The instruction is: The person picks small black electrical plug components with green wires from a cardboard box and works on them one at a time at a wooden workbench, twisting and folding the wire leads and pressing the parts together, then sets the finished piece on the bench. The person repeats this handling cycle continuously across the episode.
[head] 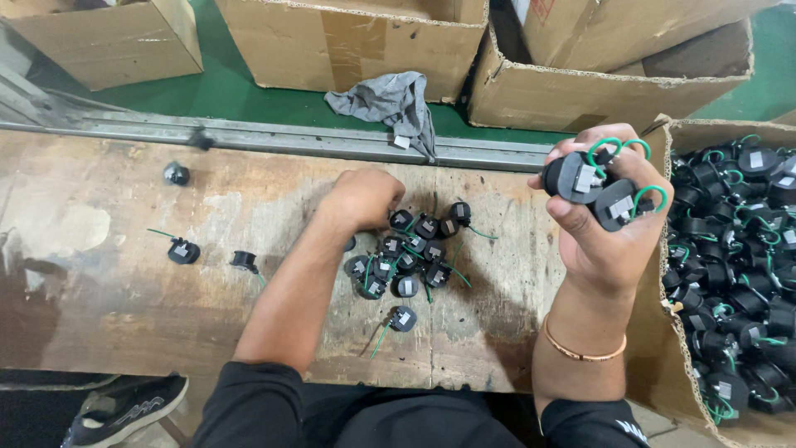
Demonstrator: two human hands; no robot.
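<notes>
Cardboard box [655, 274] w/ black parts [738, 249], right.

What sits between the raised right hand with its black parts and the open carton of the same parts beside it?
Nothing visible. The right hand holds a few black parts with green wires in the air just left of the carton, whose top is open. Only the carton's near cardboard wall lies between, below hand level.

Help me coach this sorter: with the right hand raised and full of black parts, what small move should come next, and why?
Probably lower the right hand toward the open cardboard box beside it and let go. It grips several black round parts with green wires, and that box already holds many alike. Meanwhile the left hand rests fisted at the pile on the worn table.
</notes>
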